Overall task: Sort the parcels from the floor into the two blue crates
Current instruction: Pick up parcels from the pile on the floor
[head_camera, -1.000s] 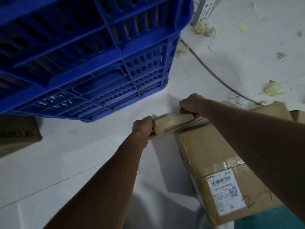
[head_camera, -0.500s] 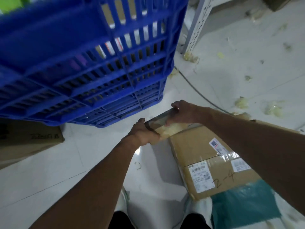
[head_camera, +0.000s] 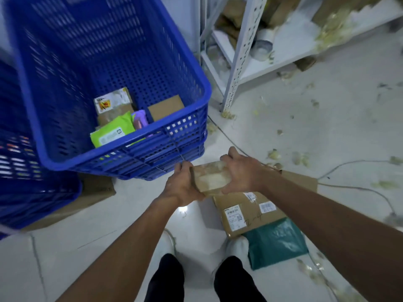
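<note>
Lifted higher than before: small taped parcel point(head_camera: 210, 178) clamped at both ends by left hand point(head_camera: 183, 188) and right hand point(head_camera: 242, 173), just beside blue crate point(head_camera: 122, 158). Looks light, stiff; tape likely slick, end hold fits.

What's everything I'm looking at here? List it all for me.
Big crate: one, blue, centre left on the floor.
Second crate: one, blue, left edge, partly cut off.
Parcels in the big crate: several, among them a green pouch, a purple pack and a plain brown box.
Small box: one, brown and taped, held in both hands.
Labelled carton: one, brown, on the floor at right.
Teal mailer: one, beside that carton.
Flat cardboard: brown, under the crates.
Shelf rack: one, white, top right.
Cables: thin, across the floor.
Left hand, right hand: gripping the small box.
</note>
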